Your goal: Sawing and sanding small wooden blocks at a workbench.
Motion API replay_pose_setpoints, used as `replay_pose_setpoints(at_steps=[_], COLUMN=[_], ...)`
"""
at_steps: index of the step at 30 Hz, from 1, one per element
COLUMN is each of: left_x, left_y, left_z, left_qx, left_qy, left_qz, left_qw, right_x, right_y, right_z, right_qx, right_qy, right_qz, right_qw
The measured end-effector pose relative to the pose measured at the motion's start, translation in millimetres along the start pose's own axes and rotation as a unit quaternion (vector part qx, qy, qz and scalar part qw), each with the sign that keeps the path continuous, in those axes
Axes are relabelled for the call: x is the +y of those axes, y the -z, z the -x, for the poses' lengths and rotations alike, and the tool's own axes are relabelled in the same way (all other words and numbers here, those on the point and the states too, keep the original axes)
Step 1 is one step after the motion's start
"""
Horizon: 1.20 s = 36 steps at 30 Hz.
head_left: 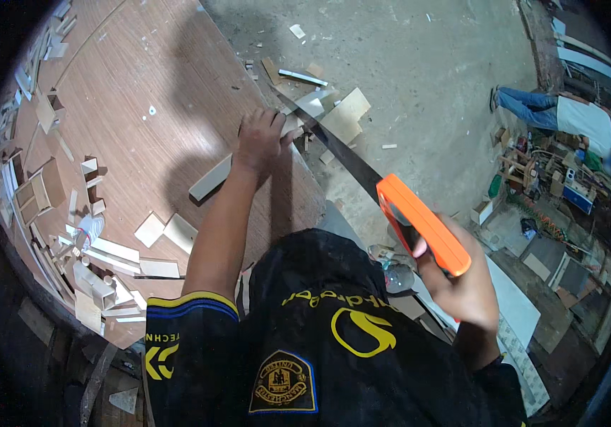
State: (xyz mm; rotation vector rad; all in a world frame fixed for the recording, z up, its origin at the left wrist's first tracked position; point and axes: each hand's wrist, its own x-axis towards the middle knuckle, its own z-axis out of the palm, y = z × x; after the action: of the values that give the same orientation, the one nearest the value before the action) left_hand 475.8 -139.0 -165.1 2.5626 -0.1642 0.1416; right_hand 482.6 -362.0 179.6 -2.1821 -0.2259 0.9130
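My right hand is closed round the orange handle of a handsaw. The saw's long dark blade slants up and left to the table edge, its tip beyond my left hand. With my left hand I grip a pale wooden strip lying on the brown table, fingers bent over it. The strip's far end pokes out past my fingers at the edge, close beside the blade. Whether the teeth touch the wood I cannot tell.
The brown tabletop carries wooden offcuts, small box shapes and a clear plastic bottle at left. Thin board scraps lie on the concrete floor beyond its edge. A person in jeans is at far right, near piled tools and wood.
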Motion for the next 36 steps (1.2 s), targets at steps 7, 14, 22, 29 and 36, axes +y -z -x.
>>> replay_pose_setpoints(at_steps=[7,14,22,29,36], left_x=[4.7,8.9,7.4,10.7,16.4], left_y=[1.1,-6.8,-8.9,-5.7,-6.1], left_z=[2.4,5.3,-3.5,-3.1,4.0], left_qx=[-0.003,0.001,0.029,0.019,-0.005], left_qy=[-0.001,0.013,-0.018,-0.008,0.015], left_qz=[0.005,0.016,0.001,0.018,0.005], left_qw=[1.000,1.000,0.999,1.000,1.000], right_x=[4.9,14.7,27.2,38.6,16.1], right_y=[-17.4,-36.7,-43.2,-45.1,-22.5], right_z=[-24.0,-33.3,-41.2,-55.5,-34.5], right_qx=[0.036,0.058,0.067,0.045,0.013], right_qy=[-0.017,-0.124,-0.063,-0.067,-0.045], right_qz=[0.037,-0.047,0.009,0.003,0.031], right_qw=[0.999,0.989,0.996,0.997,0.998])
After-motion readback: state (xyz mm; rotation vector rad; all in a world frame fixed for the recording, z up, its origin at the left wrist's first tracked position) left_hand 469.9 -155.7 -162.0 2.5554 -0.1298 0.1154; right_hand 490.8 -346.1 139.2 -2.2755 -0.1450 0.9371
